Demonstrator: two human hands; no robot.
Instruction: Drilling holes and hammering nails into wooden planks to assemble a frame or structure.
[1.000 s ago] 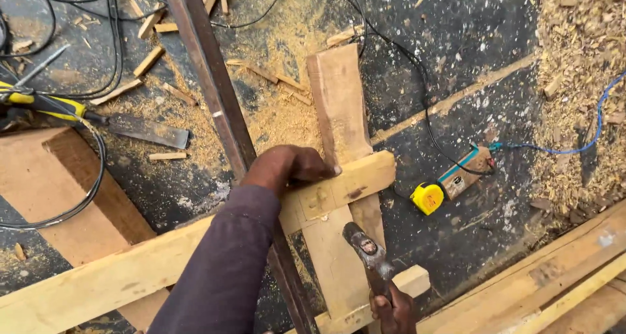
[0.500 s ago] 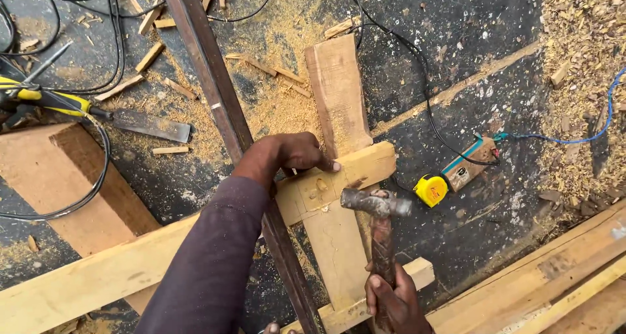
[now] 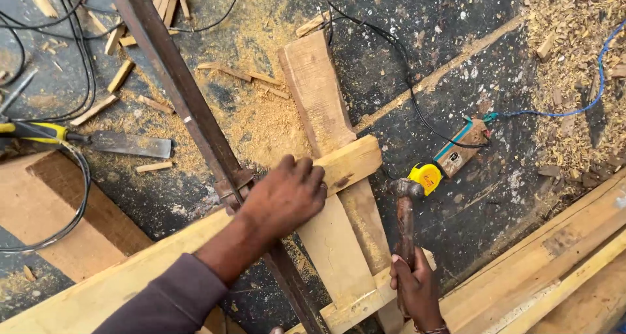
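While the right hand (image 3: 417, 288) sits at 6 o'clock with fingers wrapped tight round a hammer (image 3: 404, 223) handle, the hammer head stands at centre-right, off the wood and just beside a yellow tape measure (image 3: 426, 176).

Left hand (image 3: 283, 197): centre; palm down, fingers spread and pressed flat on a pale batten (image 3: 98, 295), gripping nothing. A purple sleeve (image 3: 163, 304) runs back to 7 o'clock.

Batten: slants from 8 o'clock to its cut end at centre, lying across an upright plank (image 3: 319, 93).

Plank: reaches from 6 o'clock up toward 12, worn and darker at its far end.

Short block (image 3: 365, 298): 6 o'clock, under the plank's near end, touching the right hand.

Dark bar (image 3: 176, 93): runs from 11 o'clock down under the left wrist.

Stacked boards (image 3: 561, 269): 4 o'clock.

Brown panel (image 3: 45, 210): 9 o'clock.

Chisel (image 3: 98, 142), yellow handle: 9 to 10 o'clock, among black cables (image 3: 72, 67).

Small block (image 3: 460, 145) with blue cord (image 3: 574, 106): 2 o'clock, just beyond the tape measure.

Sawdust (image 3: 267, 119) and offcuts (image 3: 120, 76): 11 to 12 o'clock; shavings (image 3: 574, 41): 1 to 2 o'clock.
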